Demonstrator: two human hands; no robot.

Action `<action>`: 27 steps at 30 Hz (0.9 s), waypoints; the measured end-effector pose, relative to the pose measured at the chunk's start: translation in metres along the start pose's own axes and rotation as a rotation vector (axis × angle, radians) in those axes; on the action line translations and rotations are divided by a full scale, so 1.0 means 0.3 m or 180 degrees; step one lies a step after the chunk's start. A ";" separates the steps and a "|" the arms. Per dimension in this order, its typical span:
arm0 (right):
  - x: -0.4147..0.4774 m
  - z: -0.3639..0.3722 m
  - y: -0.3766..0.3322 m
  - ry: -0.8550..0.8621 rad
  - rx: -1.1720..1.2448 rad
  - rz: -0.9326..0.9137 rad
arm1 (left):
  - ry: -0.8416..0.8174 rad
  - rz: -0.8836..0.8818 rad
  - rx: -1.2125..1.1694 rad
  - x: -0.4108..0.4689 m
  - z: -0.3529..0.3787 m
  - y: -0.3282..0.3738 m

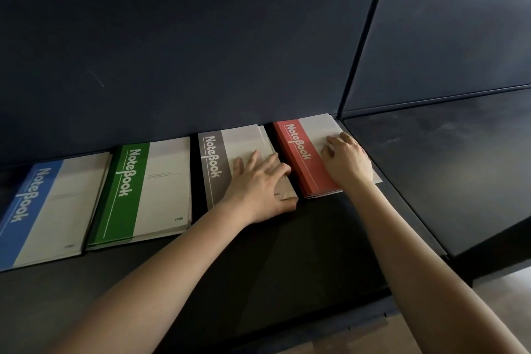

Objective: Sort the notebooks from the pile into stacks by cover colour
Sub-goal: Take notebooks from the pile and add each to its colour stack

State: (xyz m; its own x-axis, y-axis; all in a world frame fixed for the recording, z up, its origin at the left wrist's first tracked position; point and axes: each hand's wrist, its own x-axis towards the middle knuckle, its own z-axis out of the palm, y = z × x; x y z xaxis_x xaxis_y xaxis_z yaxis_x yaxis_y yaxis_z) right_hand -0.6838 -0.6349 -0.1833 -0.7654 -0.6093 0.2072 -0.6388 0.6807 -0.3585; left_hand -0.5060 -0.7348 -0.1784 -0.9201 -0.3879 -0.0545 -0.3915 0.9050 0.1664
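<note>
Showing the four sorted stacks of notebooks along the back of a dark shelf point(258, 267): from left to right, the blue stack point(43, 210), the green stack point(149, 190), the grey stack point(215, 164) and the red stack point(293, 158). Each stack lies flat with its coloured spine band to the left, near its neighbour but apart from it. No unsorted pile is in view, so the sort appears all but finished, with squaring-up as the likely step in hand.

The left hand point(258, 190) lies on the grey stack, its fingers spread flat over the pale cover and its thumb against the near right corner; it clasps nothing. The right hand point(347, 161) rests on the red stack with bent fingers, the tips touching the cover; its thumb is hidden, and no grasp shows.

Handling, as judged: the notebooks look thin, light and somewhat flexible, with smooth covers that would slide readily over one another. A stack is best taken by its two long edges, or steadied from above with a flat palm while one edge is nudged. A single book is best lifted at a free corner.

Behind the stacks rises a dark back panel point(201, 37). An upright divider point(362, 37) separates this bay from the neighbouring bay point(445, 167) on the right.
</note>
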 end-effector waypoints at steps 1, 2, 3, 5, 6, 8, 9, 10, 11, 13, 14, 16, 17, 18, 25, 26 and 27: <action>0.002 0.002 0.000 0.0029 0.0011 -0.0003 | -0.0024 0.0028 0.0010 0.001 -0.002 0.000; 0.003 0.004 -0.001 0.0047 0.0018 0.0001 | -0.0043 0.0057 0.0009 0.001 -0.004 0.000; 0.004 0.005 0.000 0.0047 0.0018 0.0010 | -0.0046 0.0076 -0.0003 0.002 -0.006 0.000; 0.008 0.006 -0.001 0.0002 0.0009 0.0094 | -0.0039 0.0067 -0.0001 0.003 -0.007 0.002; 0.010 0.005 -0.001 -0.0030 -0.0003 0.0166 | -0.0019 0.0062 0.0028 0.006 -0.006 0.005; 0.014 -0.001 -0.001 -0.0128 -0.0121 0.0264 | 0.0068 0.0089 0.0094 0.018 -0.004 0.018; 0.015 -0.005 0.000 -0.0182 -0.0202 0.0270 | 0.0114 0.0111 0.0105 0.025 -0.003 0.025; 0.015 -0.010 0.000 -0.0218 -0.0262 0.0255 | 0.0153 0.0126 0.0098 0.030 -0.001 0.032; 0.016 -0.016 -0.001 -0.0238 -0.0272 0.0234 | 0.0181 0.0131 0.0084 0.033 0.001 0.037; 0.016 -0.026 -0.010 -0.0308 -0.0278 0.0215 | 0.0205 0.0109 0.0120 0.036 0.000 0.042; 0.017 -0.029 -0.018 -0.0396 -0.0363 0.0206 | 0.0197 0.0094 0.0185 0.034 -0.003 0.043; 0.019 -0.031 -0.042 -0.0587 -0.0724 0.0158 | 0.0216 0.0112 0.0315 0.023 -0.024 0.048; 0.017 -0.031 -0.058 -0.0632 -0.0864 0.0128 | 0.0262 0.0152 0.0306 0.013 -0.040 0.052; 0.014 -0.032 -0.077 -0.0616 -0.0896 0.0088 | 0.0317 0.0204 0.0239 0.001 -0.056 0.053; -0.032 -0.015 -0.327 -0.0060 0.0068 -0.0753 | 0.0945 0.0013 -0.0017 -0.141 -0.129 -0.096; -0.036 -0.006 -0.375 -0.0060 0.0142 -0.0888 | 0.1003 -0.0097 -0.0036 -0.171 -0.133 -0.137; -0.041 0.003 -0.426 -0.0082 0.0210 -0.1007 | 0.1063 -0.0201 -0.0066 -0.203 -0.136 -0.181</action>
State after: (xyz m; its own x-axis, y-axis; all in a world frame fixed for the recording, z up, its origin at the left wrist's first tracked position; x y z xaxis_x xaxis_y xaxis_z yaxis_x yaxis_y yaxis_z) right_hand -0.5929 -0.7147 -0.1408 -0.5269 -0.7971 0.2951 -0.8378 0.4285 -0.3383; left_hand -0.4281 -0.7674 -0.1440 -0.8369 -0.4820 0.2595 -0.4440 0.8750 0.1930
